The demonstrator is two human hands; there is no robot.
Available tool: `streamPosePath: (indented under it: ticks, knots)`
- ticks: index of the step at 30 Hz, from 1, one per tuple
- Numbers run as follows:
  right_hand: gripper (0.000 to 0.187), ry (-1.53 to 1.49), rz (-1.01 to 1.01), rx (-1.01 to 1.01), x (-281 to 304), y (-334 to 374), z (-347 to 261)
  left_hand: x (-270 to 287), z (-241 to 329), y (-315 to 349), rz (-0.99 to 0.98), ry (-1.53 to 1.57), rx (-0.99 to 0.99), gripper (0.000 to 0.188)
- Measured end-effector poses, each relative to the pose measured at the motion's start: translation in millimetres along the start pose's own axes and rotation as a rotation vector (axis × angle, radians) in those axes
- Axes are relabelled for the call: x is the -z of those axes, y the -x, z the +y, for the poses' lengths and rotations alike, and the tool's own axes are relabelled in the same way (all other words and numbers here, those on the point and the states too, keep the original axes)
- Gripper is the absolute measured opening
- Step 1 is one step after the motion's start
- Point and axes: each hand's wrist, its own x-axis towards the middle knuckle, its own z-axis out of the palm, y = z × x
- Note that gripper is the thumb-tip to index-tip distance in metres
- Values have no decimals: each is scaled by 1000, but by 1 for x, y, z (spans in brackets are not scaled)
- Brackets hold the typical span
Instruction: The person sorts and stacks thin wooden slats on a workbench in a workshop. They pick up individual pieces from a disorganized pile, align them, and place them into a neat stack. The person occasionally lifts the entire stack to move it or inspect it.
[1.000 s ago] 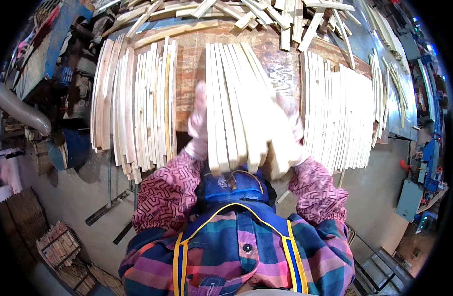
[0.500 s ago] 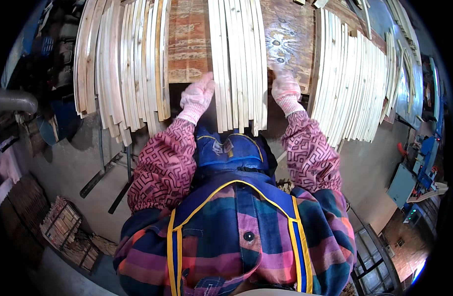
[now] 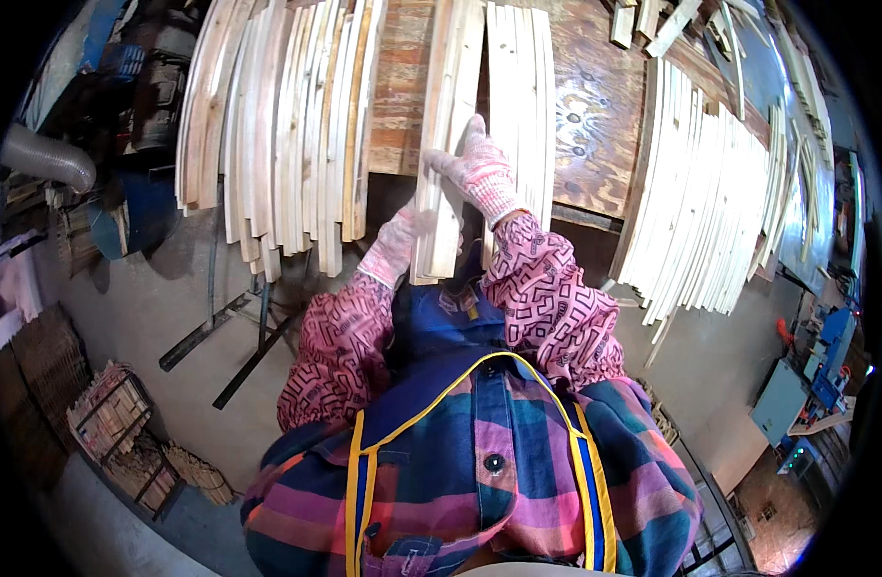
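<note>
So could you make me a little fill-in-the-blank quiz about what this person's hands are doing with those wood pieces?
1. Both hands wear pink knitted ____.
2. The right hand lies on top of a bundle of pale wooden ____ in the middle of the table.
3. The left hand grips that bundle at its ____ end, closest to the person.
4. The stack of slats on the person's left juts out past the table's ____.

Missing words: gloves; slats; near; edge
</note>
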Motion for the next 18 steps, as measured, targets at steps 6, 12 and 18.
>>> streamPosePath:
  ticks: [6, 12, 18]
  knots:
    - [73, -117, -146, 108, -45, -38, 37, -15, 28, 82, 452, -501, -142, 84]
    - [50, -55, -238, 586, -93, -100, 10, -19, 39, 85, 552, -661, -205, 87]
    - [30, -482, 417, 383, 45, -82, 90, 2, -10, 7, 278, -398, -229, 89]
